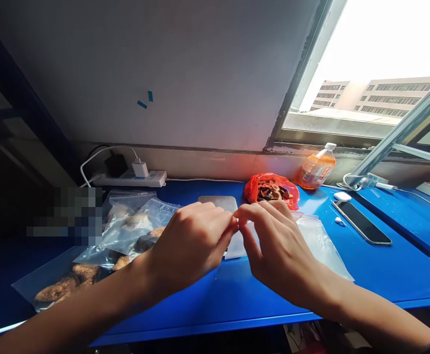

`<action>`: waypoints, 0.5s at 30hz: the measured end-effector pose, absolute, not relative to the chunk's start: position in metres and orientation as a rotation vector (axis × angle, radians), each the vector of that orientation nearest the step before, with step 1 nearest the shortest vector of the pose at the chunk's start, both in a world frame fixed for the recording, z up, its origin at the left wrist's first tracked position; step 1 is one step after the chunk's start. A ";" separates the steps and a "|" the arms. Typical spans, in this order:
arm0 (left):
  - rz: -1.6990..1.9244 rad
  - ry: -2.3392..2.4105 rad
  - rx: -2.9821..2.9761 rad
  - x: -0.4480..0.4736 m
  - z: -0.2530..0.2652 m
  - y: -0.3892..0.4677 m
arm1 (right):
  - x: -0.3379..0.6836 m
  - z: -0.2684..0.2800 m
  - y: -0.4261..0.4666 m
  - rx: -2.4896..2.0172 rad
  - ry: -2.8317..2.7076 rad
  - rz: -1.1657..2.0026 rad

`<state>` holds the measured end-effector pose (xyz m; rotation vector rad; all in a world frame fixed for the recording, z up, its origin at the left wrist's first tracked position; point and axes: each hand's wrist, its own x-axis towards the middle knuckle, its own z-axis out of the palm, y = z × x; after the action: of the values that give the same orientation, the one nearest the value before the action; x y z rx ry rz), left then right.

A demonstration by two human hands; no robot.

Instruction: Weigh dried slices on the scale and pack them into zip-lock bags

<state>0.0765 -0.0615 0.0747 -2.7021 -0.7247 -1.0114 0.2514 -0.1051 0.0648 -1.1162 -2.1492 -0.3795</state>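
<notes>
My left hand [196,238] and my right hand [274,241] meet above the middle of the blue table, fingertips pinched together and nearly touching. What they pinch is too small or too hidden to make out. Just below the fingertips shows a clear plastic sheet or bag [236,246]; I cannot tell whether it hangs from them or lies on the table. A pale flat-topped object [222,202] is partly covered by my left hand. Flat clear zip bags [322,246] lie beside my right hand. Left of my left hand are filled clear bags [85,275] with brown lumpy pieces inside.
Behind my right hand sits a red plastic bag [251,189] with dark dried pieces. An orange drink bottle [316,167] stands by the window. To the right are a phone [362,222], an earbud [339,221] and its case [342,196]. A power strip [158,178] runs along the wall.
</notes>
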 end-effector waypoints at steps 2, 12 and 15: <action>-1.069 -0.737 -2.705 0.076 0.077 -0.065 | 0.249 0.067 -0.106 -1.104 -2.159 -0.434; -1.138 -0.835 -2.882 0.052 0.090 -0.092 | 0.272 0.073 -0.126 -1.096 -2.168 -0.316; -1.117 -0.918 -2.905 0.044 0.091 -0.100 | 0.281 0.066 -0.133 -1.130 -2.072 -0.185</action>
<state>0.0436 -0.1005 0.0913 -2.9045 -0.9180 -1.1168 0.2812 -0.1331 0.0657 -1.1301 -2.0717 -0.1851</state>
